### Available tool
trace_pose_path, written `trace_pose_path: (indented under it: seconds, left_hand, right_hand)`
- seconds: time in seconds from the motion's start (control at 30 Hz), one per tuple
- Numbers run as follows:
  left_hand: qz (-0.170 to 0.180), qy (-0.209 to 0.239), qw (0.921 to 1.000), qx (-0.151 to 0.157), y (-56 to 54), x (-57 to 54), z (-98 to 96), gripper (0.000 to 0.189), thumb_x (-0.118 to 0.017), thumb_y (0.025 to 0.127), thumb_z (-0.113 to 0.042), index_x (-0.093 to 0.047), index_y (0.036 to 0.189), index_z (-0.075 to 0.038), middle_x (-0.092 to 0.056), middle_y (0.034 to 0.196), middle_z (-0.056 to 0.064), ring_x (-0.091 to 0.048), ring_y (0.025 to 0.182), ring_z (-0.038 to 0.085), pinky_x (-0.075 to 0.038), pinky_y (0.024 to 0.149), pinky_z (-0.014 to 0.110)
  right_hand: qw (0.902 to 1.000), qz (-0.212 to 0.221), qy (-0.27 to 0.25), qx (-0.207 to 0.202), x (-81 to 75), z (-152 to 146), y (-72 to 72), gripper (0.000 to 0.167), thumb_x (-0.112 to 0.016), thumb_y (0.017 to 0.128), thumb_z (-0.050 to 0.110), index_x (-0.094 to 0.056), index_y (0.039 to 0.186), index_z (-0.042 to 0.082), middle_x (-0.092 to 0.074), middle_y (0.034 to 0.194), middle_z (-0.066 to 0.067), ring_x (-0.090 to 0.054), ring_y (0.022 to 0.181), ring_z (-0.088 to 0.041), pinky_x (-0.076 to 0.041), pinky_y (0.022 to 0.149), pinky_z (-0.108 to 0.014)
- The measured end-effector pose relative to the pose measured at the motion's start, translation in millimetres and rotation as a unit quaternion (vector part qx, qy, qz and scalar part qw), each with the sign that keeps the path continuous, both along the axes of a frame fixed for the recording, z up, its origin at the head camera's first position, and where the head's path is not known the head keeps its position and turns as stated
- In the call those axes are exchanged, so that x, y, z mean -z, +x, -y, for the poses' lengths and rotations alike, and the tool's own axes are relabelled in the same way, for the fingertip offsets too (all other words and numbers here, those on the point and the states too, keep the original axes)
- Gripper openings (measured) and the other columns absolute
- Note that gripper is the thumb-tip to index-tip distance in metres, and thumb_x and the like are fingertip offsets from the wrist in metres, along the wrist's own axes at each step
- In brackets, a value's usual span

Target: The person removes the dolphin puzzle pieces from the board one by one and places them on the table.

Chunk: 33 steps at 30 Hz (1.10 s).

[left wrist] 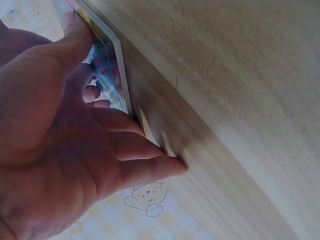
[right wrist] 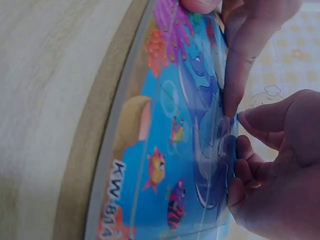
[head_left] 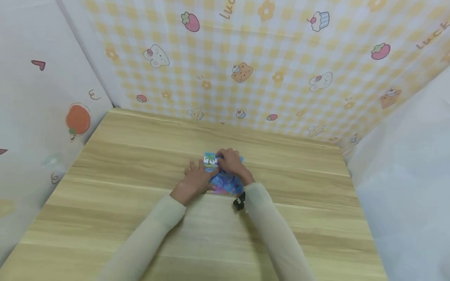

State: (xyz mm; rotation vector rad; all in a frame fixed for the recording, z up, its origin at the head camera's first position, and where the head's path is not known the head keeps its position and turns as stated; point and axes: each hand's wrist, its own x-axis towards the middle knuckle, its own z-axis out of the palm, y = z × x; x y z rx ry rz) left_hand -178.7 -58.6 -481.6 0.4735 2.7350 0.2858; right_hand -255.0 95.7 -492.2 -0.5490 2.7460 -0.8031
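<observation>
A blue jigsaw puzzle board [head_left: 225,182] lies flat on the table, printed with a sea scene, a dolphin and a palm tree. Fish, coral and the print "KW-814" show on it in the right wrist view. My left hand [head_left: 195,182] rests at its left side, fingers spread and fairly straight, thumb on the near edge and index finger reaching over the board. Over the far part, my right hand [head_left: 232,160] has curled fingers and thumb on a small blue puzzle piece [right wrist: 239,118], mostly hidden by the fingertips. Both hands' fingertips are close together there.
The board lies on a wood-grain table [head_left: 140,164]. Behind it rises a yellow checked cloth wall [head_left: 218,50] with cartoon prints. White sheets [head_left: 31,109] hang at the left and right. A black strap device [head_left: 239,201] sits at the right wrist.
</observation>
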Motion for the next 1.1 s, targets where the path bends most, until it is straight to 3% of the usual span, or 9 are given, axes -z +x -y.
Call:
trace_pose_path:
  seconds: [0.27, 0.5, 0.73, 0.93, 1.1]
  left_hand:
    - [0.026, 0.005, 0.9996, -0.004, 0.3, 0.4, 0.8, 0.074, -0.062, 0.091, -0.055, -0.033, 0.155, -0.031, -0.015, 0.155, 0.041, -0.014, 0.136, 0.069, -0.030, 0.102, 0.076]
    - [0.032, 0.007, 0.9995, -0.004, 0.8, 0.2, 0.7, 0.075, -0.063, 0.090, -0.054, -0.031, 0.155, -0.032, -0.014, 0.155, 0.041, -0.013, 0.136, 0.069, -0.031, 0.102, 0.077]
    - [0.026, 0.003, 0.9997, -0.002, -2.0, -5.5, 1.3, 0.076, -0.064, 0.091, -0.051, -0.031, 0.156, -0.028, -0.016, 0.154, 0.042, -0.016, 0.134, 0.070, -0.032, 0.101, 0.077]
    - [0.034, 0.003, 0.9993, -0.015, -3.9, -9.4, -2.2, 0.079, -0.068, 0.089, -0.049, -0.032, 0.156, -0.025, -0.017, 0.154, 0.042, -0.015, 0.134, 0.070, -0.032, 0.099, 0.078]
    - [0.049, 0.001, 0.9984, -0.029, -4.6, -9.8, -4.3, 0.079, -0.068, 0.089, -0.047, -0.032, 0.156, -0.026, -0.013, 0.155, 0.040, -0.011, 0.136, 0.069, -0.029, 0.101, 0.078]
  right_hand:
    - [0.9995, 0.011, 0.015, 0.025, 4.3, 5, 3.2, 0.027, -0.055, 0.095, 0.012, -0.065, 0.120, 0.008, -0.057, 0.117, -0.016, -0.047, 0.111, -0.037, -0.041, 0.095, -0.052]
    - [0.9998, 0.008, -0.001, 0.018, 5.2, 5, 4.2, 0.020, -0.056, 0.093, 0.010, -0.069, 0.109, 0.008, -0.059, 0.116, -0.014, -0.047, 0.113, -0.037, -0.039, 0.098, -0.056]
    - [1.0000, -0.004, 0.002, 0.007, 6.9, 4, -1.1, 0.033, -0.057, 0.093, 0.010, -0.066, 0.125, 0.011, -0.061, 0.122, -0.012, -0.048, 0.116, -0.036, -0.038, 0.101, -0.054]
    - [1.0000, 0.005, -0.002, 0.004, 4.2, 4, -3.3, 0.031, -0.060, 0.094, 0.015, -0.067, 0.123, 0.012, -0.062, 0.120, -0.013, -0.050, 0.114, -0.036, -0.040, 0.099, -0.054]
    - [0.9989, 0.023, -0.037, 0.017, 2.1, 3, -2.5, 0.027, -0.060, 0.093, 0.014, -0.067, 0.119, 0.010, -0.065, 0.114, -0.013, -0.054, 0.107, -0.034, -0.045, 0.094, -0.049]
